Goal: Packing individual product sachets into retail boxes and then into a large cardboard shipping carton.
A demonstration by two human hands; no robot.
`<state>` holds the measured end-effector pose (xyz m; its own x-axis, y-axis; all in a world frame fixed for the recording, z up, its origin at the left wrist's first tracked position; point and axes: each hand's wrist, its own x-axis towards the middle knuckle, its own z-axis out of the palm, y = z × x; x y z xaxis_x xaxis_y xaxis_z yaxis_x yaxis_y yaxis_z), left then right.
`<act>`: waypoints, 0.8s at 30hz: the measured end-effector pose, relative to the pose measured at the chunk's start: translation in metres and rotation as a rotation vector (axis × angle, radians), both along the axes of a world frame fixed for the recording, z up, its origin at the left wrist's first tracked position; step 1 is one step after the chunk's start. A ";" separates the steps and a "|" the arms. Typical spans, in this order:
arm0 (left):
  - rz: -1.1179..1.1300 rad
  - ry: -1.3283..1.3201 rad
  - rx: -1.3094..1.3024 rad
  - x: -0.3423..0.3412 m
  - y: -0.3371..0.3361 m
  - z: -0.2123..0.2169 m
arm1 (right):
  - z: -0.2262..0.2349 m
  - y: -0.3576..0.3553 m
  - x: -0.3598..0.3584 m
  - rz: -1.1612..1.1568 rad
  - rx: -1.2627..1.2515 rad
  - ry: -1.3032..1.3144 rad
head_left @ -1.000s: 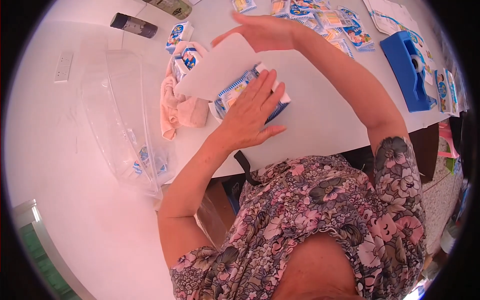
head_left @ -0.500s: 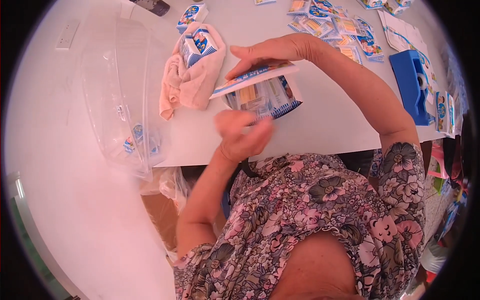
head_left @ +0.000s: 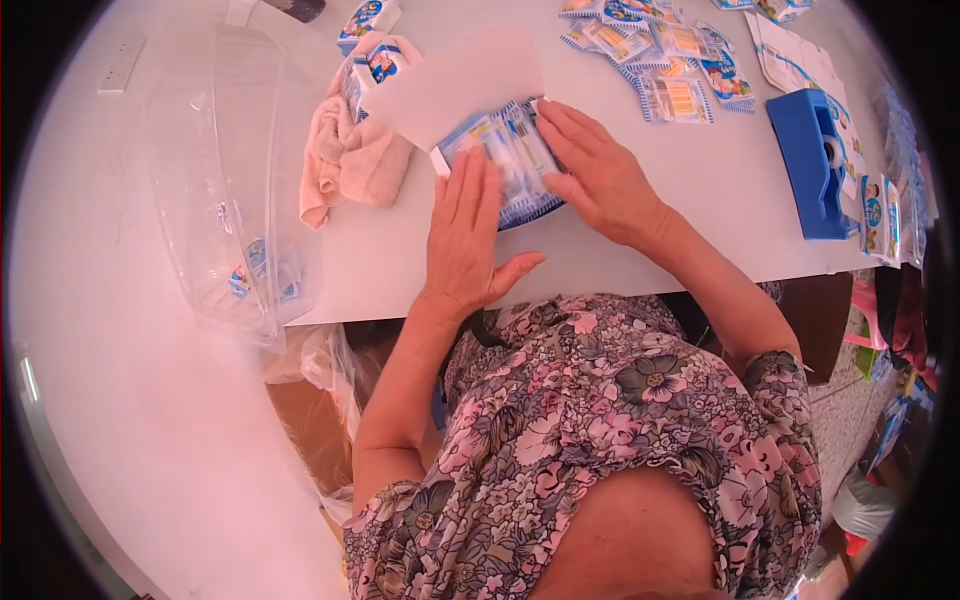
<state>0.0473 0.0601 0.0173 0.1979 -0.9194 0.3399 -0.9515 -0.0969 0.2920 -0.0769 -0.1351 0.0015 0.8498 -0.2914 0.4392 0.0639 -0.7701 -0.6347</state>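
Observation:
A carton box (head_left: 437, 160) stands on the white table in front of me, its white lid flap (head_left: 465, 80) raised at the far side. Inside lie several clear, blue-edged packets (head_left: 520, 165), which look like small packed sticks. My left hand (head_left: 465, 225) lies along the box's left side, fingers stretched over the nearest packets and thumb spread out; its fingertips are slightly blurred. At the right side, my right hand (head_left: 605, 180) rests its straight fingers against the box's edge, with the thumb pointing in at the packets. The box's bottom is hidden.
A pink cloth (head_left: 350, 165) with small blue-white boxes (head_left: 385, 62) lies left. Further left is a clear plastic bin (head_left: 215, 180). Loose packets (head_left: 675, 100) are piled at the far right, near a blue tape dispenser (head_left: 800, 165) and flat cartons (head_left: 785, 60).
My right hand has come down from above the lid flap to the box's right side. The flap has swung up and back. My left hand has opened and moved onto the packets.

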 end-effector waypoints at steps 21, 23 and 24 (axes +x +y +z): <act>0.036 -0.180 0.130 -0.008 -0.028 0.011 | -0.002 -0.018 -0.001 0.173 -0.159 0.077; 0.035 -0.174 0.132 -0.010 -0.028 0.013 | 0.001 -0.034 0.001 0.242 0.463 0.021; 0.035 -0.166 0.146 -0.010 -0.029 0.013 | 0.005 -0.046 0.013 0.243 0.460 0.015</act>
